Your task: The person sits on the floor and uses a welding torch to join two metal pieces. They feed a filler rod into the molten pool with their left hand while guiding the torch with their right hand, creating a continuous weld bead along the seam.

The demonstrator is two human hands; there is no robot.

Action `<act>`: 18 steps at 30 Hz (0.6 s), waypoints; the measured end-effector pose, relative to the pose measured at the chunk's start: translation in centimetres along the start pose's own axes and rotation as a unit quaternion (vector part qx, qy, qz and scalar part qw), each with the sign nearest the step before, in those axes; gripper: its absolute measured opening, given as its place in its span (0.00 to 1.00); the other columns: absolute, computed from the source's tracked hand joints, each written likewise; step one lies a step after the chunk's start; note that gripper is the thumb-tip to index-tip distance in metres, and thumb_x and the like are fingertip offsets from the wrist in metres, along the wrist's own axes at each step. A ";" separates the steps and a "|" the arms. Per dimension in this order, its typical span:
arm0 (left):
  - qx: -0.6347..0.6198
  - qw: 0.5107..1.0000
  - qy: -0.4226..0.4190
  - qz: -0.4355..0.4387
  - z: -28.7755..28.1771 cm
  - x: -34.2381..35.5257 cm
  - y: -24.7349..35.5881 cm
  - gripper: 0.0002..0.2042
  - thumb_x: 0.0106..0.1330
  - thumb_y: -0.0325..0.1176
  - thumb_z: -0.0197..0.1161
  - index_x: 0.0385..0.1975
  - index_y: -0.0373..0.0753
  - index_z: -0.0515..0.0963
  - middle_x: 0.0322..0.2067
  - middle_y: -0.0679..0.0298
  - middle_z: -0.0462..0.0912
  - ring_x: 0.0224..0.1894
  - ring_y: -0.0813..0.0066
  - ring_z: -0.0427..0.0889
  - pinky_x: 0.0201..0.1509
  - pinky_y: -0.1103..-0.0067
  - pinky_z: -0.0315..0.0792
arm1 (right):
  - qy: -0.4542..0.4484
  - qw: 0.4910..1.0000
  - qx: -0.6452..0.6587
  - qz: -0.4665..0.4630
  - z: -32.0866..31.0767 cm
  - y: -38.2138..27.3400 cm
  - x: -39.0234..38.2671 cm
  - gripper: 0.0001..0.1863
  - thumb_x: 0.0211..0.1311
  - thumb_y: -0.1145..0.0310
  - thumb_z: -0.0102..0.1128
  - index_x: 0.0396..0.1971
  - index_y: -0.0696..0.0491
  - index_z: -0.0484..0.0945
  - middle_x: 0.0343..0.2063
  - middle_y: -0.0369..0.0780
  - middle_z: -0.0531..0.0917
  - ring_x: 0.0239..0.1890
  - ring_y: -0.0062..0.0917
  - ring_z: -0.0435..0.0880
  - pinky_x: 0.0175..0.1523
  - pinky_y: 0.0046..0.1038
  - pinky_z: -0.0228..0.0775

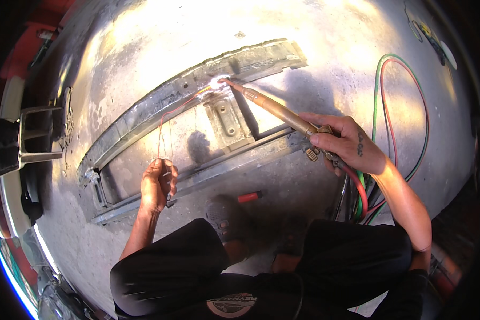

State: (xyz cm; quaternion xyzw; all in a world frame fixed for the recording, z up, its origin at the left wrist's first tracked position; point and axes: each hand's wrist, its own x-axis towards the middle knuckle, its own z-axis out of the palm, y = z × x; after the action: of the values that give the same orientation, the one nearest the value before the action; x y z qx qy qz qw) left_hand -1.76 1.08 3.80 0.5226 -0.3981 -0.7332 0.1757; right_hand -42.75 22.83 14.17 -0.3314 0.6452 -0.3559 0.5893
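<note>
My right hand (342, 143) is closed around the valve end of a brass-coloured gas welding torch (276, 109). The torch points up and left, and its tip meets a glaring white flame spot (218, 82) on a grey metal frame (160, 101). Between the fingertips of my left hand (159, 184) is a thin copper-coloured filler wire (162, 122), bent, with its far end reaching the bright spot. The frame lies on the floor, with a curved bar, a straight bar and a slotted crosspiece (227, 118) between them. Glare hides the exact joint.
Red and green hoses (381, 96) run from the torch and loop across the concrete floor (437, 138) on the right. A small red cylinder (249, 197) lies near my foot (224, 216). Metal brackets (40, 133) stand at the left, and a yellow-black tool (434, 42) lies far right.
</note>
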 end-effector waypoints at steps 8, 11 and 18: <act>0.004 1.000 -0.003 0.007 0.0 0.3 -0.1 0.18 0.85 0.43 0.44 0.41 0.37 0.75 0.30 0.57 0.82 0.21 0.73 0.75 0.18 0.79 0.69 | -0.002 1.000 0.006 -0.007 0.0 0.1 0.0 0.28 0.77 0.67 0.56 0.73 0.57 0.68 0.25 0.33 0.77 0.18 0.16 0.81 0.20 0.20 0.71; 0.002 1.000 -0.005 0.006 0.0 0.3 -0.1 0.18 0.85 0.43 0.44 0.41 0.37 0.76 0.30 0.57 0.82 0.21 0.73 0.75 0.18 0.79 0.69 | -0.003 1.000 0.008 -0.008 0.1 0.1 0.1 0.28 0.77 0.67 0.56 0.73 0.57 0.68 0.25 0.33 0.77 0.18 0.16 0.80 0.20 0.20 0.71; 0.001 1.000 -0.009 0.008 -0.1 0.2 -0.2 0.18 0.85 0.44 0.45 0.42 0.37 0.76 0.30 0.57 0.82 0.22 0.73 0.76 0.18 0.79 0.70 | -0.002 1.000 0.004 -0.007 0.0 0.2 0.1 0.28 0.78 0.67 0.56 0.73 0.58 0.68 0.25 0.32 0.76 0.18 0.16 0.81 0.20 0.20 0.71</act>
State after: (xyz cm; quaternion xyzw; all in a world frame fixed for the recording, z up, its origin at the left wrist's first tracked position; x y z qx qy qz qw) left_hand -1.70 1.01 3.46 0.5131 -0.4046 -0.7359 0.1773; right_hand -42.79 22.84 14.00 -0.3342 0.6403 -0.3615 0.5896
